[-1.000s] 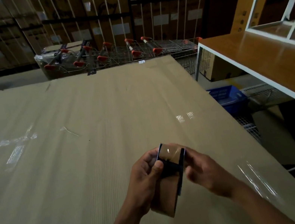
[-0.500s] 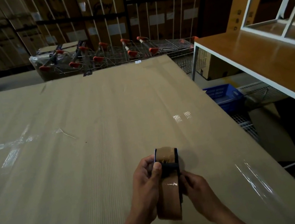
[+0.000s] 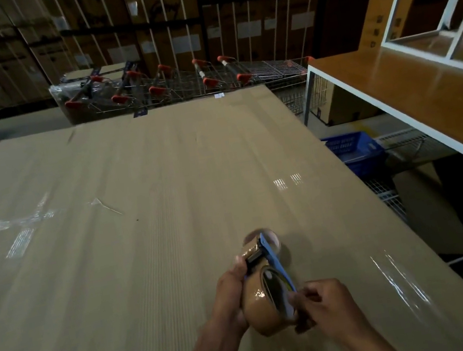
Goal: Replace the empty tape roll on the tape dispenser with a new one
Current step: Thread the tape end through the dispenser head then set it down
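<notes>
Now tape dispenser (image 3: 269,280) between left hand (image 3: 230,297), right hand (image 3: 324,304) grips.

A single wide-angle view looks from the person's head, forward and steeply down onto a large cardboard sheet (image 3: 115,226) that fills most of the frame. Its near edge runs out under the bottom of the picture, so the camera sits close above it. Beyond the sheet's far edge the view reaches a row of shopping carts (image 3: 177,85) and stacked cartons; right of the sheet stands a wooden-topped table (image 3: 415,99). Straight edges bow toward the borders.
</notes>
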